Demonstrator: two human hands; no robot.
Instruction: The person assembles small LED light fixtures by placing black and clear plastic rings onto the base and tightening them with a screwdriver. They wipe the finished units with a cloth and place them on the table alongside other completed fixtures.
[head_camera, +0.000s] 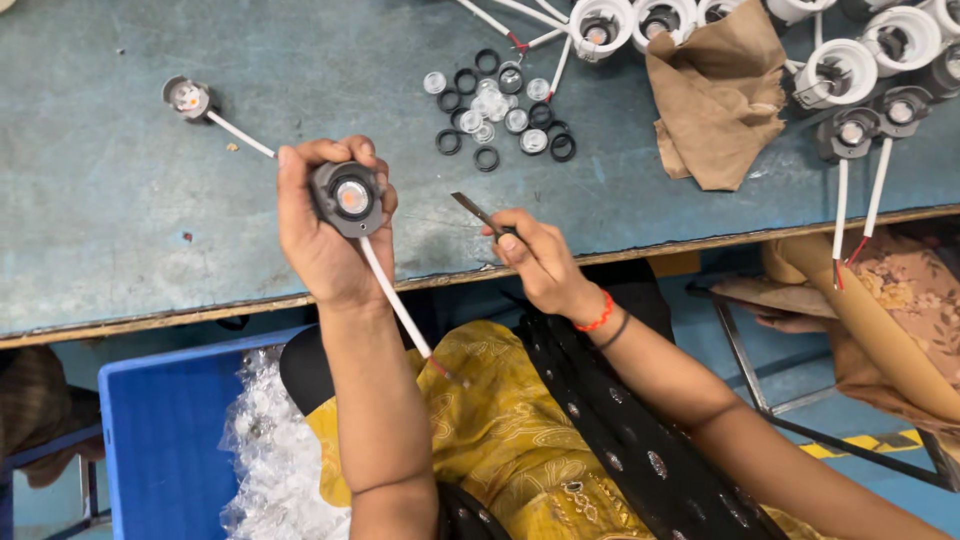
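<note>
Bench (120, 230) — blue-grey, worn, its near edge just under both hands. Blue crate (160, 440) with clear wrapping, below the left forearm. Brown cloth (715, 100), up and right of the right hand, partly over the white housings (840, 70) along the far edge. Left hand (325, 225): fingers closed round a dark round lamp module (347, 197), lens facing up, its white lead (395, 300) trailing down past the wrist. Right hand (535, 260): pinched shut on a thin metal tool (475, 212), tip aimed toward the module, well short of it. Risk, as judged: the tip could skid and scratch the lens, or the hanging lead snag on the bench edge. Rings and clear lenses (498, 105) lie scattered beyond the tool; a second module (187, 97) sits up and left of the left hand. Nothing stands between tool and module.
</note>
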